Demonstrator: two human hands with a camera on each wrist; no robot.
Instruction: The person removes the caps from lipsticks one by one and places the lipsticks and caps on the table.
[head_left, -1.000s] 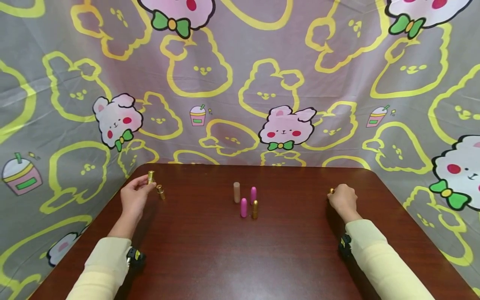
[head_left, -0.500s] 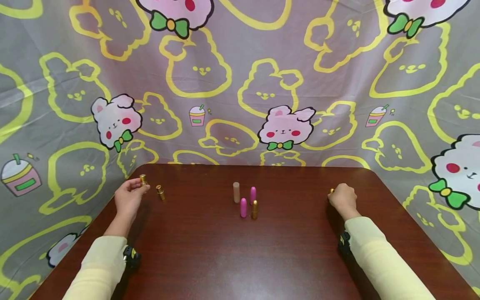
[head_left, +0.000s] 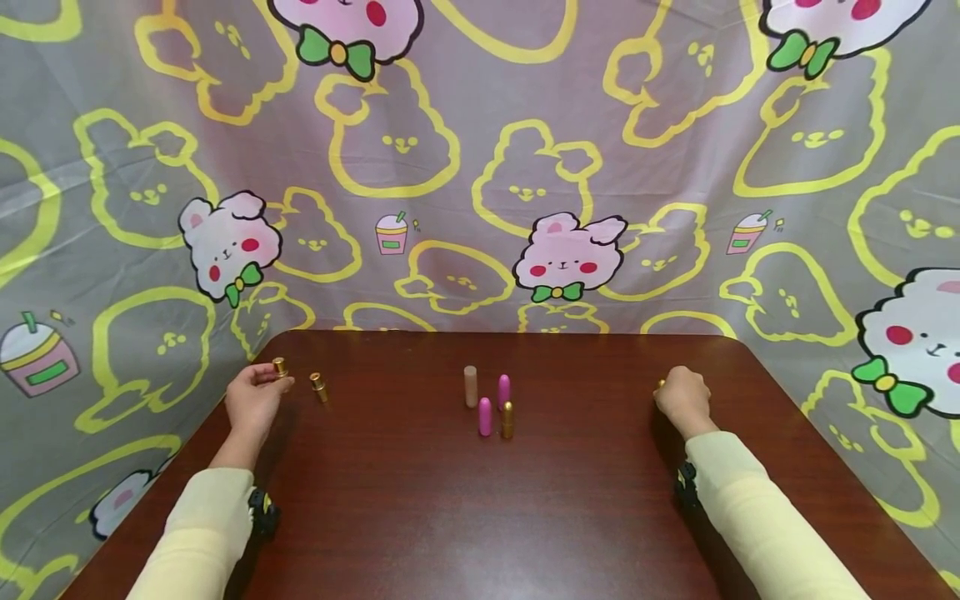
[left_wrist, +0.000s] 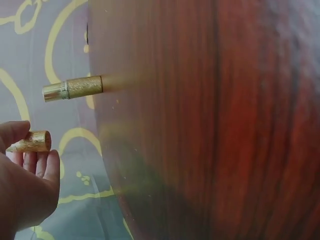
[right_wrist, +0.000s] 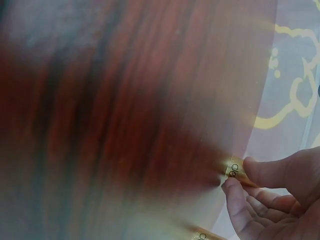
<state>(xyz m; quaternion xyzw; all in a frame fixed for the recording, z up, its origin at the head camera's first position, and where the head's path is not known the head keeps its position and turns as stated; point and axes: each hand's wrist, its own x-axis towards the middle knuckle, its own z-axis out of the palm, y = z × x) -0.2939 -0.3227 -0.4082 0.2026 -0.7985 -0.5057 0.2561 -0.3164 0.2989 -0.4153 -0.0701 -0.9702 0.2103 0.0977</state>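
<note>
In the head view my left hand (head_left: 252,402) is at the table's left side, pinching a gold lipstick tube (left_wrist: 39,141) between thumb and fingers. The left wrist view shows this tube's lower end off the tabletop. Just to its right, a second gold tube (head_left: 319,387) stands upright on the table. Over at the right side, my right hand (head_left: 686,402) pinches another gold tube (right_wrist: 235,169) that bears dark lettering. Whether that tube touches the table I cannot tell. One more lettered gold tube (right_wrist: 206,234) shows partly at the bottom of the right wrist view.
Mid-table stands a small cluster: a beige tube (head_left: 470,387), two pink round-topped tubes (head_left: 485,417) and a gold round-topped tube (head_left: 507,420). A patterned cloth (head_left: 450,167) hangs behind the dark wooden table (head_left: 480,517) and along both sides.
My left hand has moved left and lower with its tube, away from the standing gold tube. The right hand has stayed in place, and the middle cluster is unchanged.
</note>
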